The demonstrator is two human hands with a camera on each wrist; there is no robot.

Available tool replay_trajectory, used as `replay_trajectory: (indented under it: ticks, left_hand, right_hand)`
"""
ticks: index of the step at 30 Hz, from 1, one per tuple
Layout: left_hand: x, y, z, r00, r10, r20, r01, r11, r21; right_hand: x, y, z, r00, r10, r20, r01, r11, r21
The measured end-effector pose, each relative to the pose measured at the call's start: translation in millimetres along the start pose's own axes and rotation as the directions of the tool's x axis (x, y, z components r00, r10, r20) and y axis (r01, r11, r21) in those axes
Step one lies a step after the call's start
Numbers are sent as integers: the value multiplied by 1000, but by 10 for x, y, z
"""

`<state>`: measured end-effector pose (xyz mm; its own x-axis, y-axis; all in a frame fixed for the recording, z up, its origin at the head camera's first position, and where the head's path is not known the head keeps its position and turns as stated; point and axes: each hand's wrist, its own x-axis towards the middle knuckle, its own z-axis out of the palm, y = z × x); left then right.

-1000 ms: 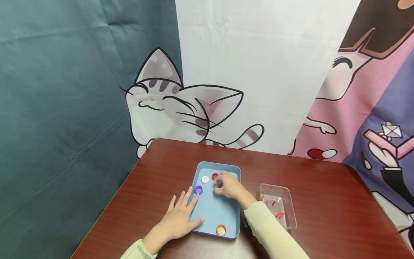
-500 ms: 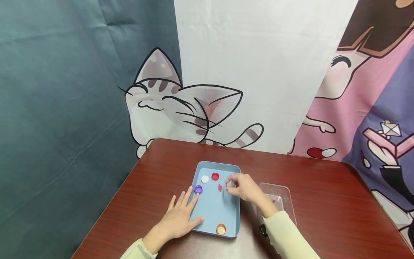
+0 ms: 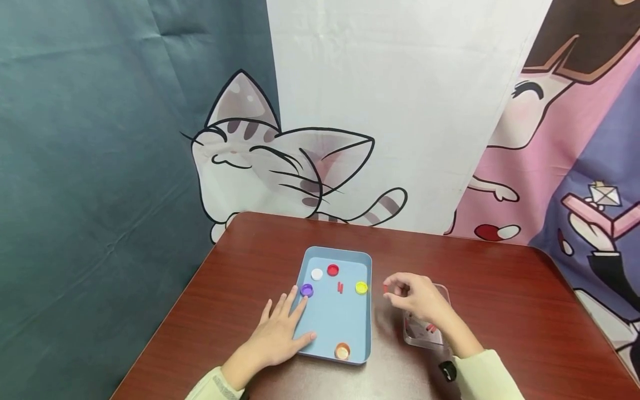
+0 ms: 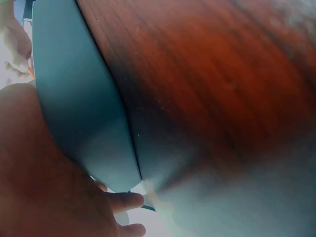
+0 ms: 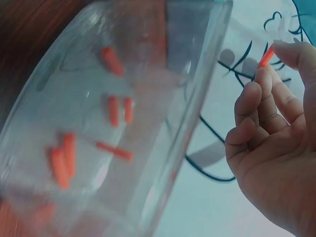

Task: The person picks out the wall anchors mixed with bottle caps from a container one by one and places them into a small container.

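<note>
My right hand (image 3: 422,303) is raised over the near side of a clear plastic box, to the right of a blue tray (image 3: 330,325). Between thumb and forefinger it pinches a small red stick (image 5: 267,55). Spread fingers of my left hand (image 3: 274,338) rest across the tray's left edge, the fingertips beside a purple cap (image 3: 306,290). Two more red sticks (image 3: 340,287) lie side by side in the tray. Around them sit a red cap (image 3: 333,270), a white cap (image 3: 317,274) and a yellow cap (image 3: 361,288).
Several short red sticks lie scattered inside the clear box (image 3: 422,343), partly hidden by my right hand and arm. A taller orange-rimmed cap (image 3: 342,351) stands at the tray's near end. The brown table (image 3: 210,311) backs onto a printed curtain.
My right hand has moved right, out of the tray and over to the clear box, with the red stick between its fingertips. The yellow cap is uncovered. The left hand stays put.
</note>
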<state>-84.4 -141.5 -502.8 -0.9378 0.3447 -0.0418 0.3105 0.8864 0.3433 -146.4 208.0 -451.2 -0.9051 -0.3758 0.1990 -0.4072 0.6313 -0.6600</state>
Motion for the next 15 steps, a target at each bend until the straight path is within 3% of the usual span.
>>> replay_trajectory:
  ticks: [15]
  left_hand:
    - [3, -17, 7, 1000, -5, 13, 5, 1000, -2]
  right_hand:
    - [-433, 325, -320, 996, 71, -53, -71, 997, 1]
